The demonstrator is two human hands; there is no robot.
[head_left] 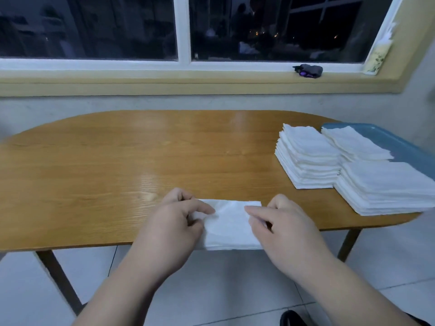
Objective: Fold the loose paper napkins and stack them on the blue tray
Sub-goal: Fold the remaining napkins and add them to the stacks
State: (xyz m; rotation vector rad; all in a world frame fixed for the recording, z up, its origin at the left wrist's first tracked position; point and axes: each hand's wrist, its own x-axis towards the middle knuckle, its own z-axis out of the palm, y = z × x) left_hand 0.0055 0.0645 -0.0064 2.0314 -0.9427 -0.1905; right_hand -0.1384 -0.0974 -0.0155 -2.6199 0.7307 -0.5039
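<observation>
1. The oval brown wooden worktop (141, 156) fills the middle of the frame.
2. The flat blue plastic tray (395, 142) lies at the right edge, with three stacks of white napkins (306, 156) on and beside it.
3. The left hand (174, 222) and the right hand (287, 227) are at lower centre. Each grip is clamped on one side edge of the sheet between them.
4. This thin white paper napkin (229, 224) lies on the near worktop edge. It is probably very light, limp and easy to tear, so a gentle pinch at the corners suits it.
</observation>
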